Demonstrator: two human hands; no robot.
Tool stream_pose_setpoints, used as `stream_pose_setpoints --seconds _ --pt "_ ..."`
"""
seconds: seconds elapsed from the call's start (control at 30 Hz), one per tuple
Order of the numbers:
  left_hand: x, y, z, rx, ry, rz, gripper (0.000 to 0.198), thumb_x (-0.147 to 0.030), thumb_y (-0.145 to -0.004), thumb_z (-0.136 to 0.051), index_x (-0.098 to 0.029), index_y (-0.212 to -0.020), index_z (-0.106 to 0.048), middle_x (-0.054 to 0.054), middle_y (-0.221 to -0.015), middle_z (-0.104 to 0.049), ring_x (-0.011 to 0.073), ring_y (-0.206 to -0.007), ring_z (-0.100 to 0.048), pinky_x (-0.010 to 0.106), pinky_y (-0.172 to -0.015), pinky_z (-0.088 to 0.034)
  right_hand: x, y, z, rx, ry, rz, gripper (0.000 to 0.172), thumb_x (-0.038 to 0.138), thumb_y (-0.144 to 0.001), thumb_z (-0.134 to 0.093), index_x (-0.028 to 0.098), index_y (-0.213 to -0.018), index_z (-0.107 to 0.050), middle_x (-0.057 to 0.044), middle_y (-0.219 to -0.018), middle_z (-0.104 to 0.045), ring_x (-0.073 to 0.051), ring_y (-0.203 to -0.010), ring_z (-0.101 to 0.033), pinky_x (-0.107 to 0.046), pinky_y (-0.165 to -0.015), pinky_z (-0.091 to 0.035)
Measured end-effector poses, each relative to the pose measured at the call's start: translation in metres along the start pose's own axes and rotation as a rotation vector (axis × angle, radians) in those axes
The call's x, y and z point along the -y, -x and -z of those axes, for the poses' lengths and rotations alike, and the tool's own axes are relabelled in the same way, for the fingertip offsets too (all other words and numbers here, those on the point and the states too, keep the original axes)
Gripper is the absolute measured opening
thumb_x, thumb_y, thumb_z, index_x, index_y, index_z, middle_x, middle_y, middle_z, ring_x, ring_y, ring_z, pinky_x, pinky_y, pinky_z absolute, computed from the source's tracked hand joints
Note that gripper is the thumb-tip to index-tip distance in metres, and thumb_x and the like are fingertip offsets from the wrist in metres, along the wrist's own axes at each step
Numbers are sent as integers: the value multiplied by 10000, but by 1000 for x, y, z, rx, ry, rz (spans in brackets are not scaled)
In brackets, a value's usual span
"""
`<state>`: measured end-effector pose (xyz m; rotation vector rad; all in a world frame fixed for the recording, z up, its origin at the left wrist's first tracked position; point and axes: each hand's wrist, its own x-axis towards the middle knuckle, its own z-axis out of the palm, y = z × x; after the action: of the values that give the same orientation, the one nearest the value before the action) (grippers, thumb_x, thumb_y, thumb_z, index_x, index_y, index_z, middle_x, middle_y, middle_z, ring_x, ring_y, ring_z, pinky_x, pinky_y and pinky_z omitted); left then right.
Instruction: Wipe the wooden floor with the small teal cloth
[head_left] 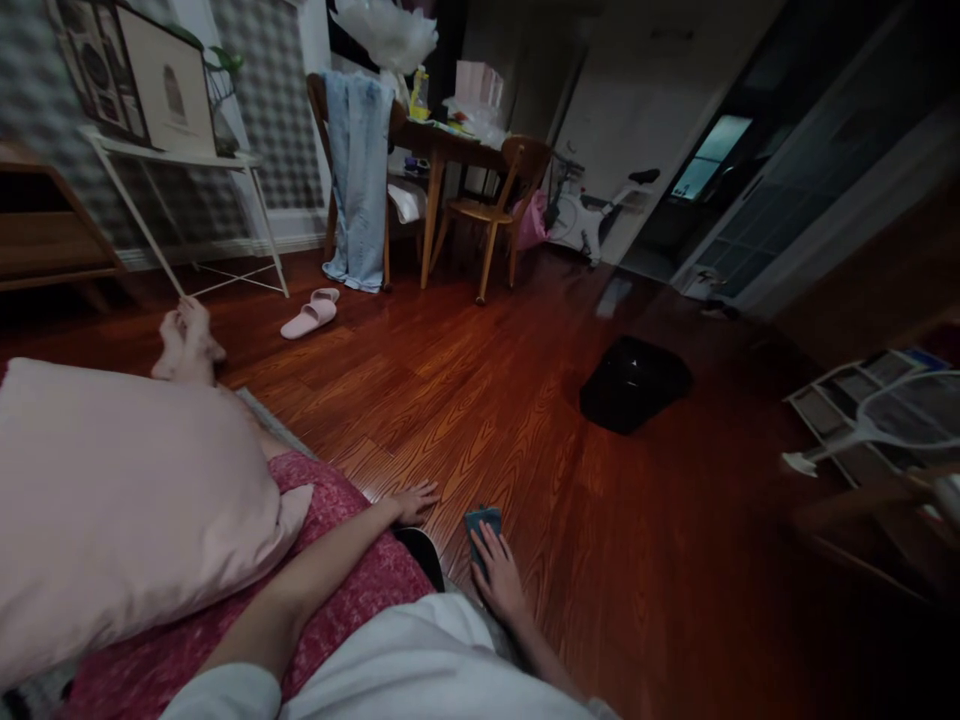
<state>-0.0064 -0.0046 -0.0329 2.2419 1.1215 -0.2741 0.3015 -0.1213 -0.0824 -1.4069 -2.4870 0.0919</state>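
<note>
**At Floor Level: Right Hand Found Resting on Teal Cloth**

At six o'clock in the head view, a teal cloth (474, 522) lay on the reddish wood floor (420, 400). The right hand (498, 570) was over its lower part, fingers extended and slightly parted, laid on the cloth rather than curled around it. The left hand (415, 503) was found at the cloth's ten o'clock, well apart from it, with fingers outstretched and nothing held. Whether that hand touched the floor could not be determined.

Taken from the cloth, a black container (637, 380) sat on the floor between one and two o'clock. A pair of pink slippers (309, 316) was noted at eleven o'clock, and a wooden chair (484, 210) stood farther off at twelve. At nine o'clock, a pale pink pillow (142, 490) covered part of the person's legs, beside maroon fabric (360, 580).
</note>
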Motion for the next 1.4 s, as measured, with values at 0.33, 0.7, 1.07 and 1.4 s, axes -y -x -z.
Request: stream_pose_setpoints --seconds 0.33,0.7,1.07,1.4 --pt "17 -14 -15 -14 -8 -32 820 -368 -853 -663 -286 -1585 -304 106 -1685 -115 370 -1528 -133 602 -1182 -231 -64 -11 -12 -333 131 -807 647 411 -991 -189 136 -1530 -419 -190 -1578 -404 -278 -1503 -278 -554 -1183 -239" --pt "8 -7 -7 -14 27 -16 774 -379 -875 -648 -276 -1576 -338 127 -1680 -135 401 -1519 -149 646 -1172 -208 32 -41 -19 -41 26 -274 580 340 -992 -333 238 -1563 -363 -67 -1645 -313 -217 -1529 -233 -469 -1220 -236" --pt "10 -8 -8 2 10 -12 807 -376 -867 -668 -298 -1585 -308 109 -1686 -127 391 -1525 -124 642 -1183 -188 -72 24 17 -110 75 -426 576 374 -984 -290 206 -1506 -468 -98 -1591 -415 -214 -1493 -319 -464 -1203 -279" --pt "8 -9 -8 24 -30 20 826 -371 -865 -669 -320 -1593 -280 113 -1685 -122 396 -1521 -141 688 -1152 -200 -27 -45 -27 -272 35 -662 646 399 -977 -224 133 -1534 -414 -187 -1598 -372 -297 -1515 -258 -586 -1185 -220"
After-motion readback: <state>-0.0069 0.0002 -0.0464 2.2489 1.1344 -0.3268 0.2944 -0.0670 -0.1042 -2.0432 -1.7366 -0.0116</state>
